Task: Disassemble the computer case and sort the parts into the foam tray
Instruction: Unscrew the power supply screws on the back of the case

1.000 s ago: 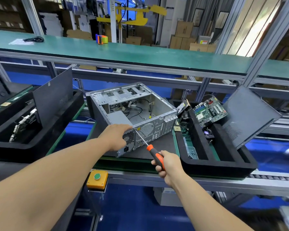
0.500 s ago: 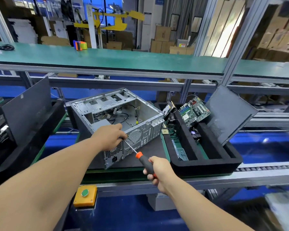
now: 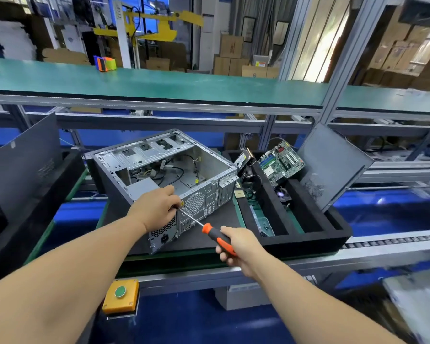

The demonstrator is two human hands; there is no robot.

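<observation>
We saw the computer case (image 3: pixel 159 167) was bare, dull grey sheet metal with perforated vents. The foam tray (image 3: pixel 308 240) looked matt black and slightly rough. The screwdriver (image 3: pixel 216 238) had a glossy orange-and-black plastic handle and a bright metal shaft. The side panel (image 3: pixel 333 165) was matt dark grey.

Two bare forearms come into shot from the bottom of the frame, no sleeves anywhere along them. The left hand (image 3: pixel 157 208), centre frame, wears no glove, ring or watch. The right hand (image 3: pixel 243 249), lower centre, is just as bare, wrist uncovered too.
</observation>
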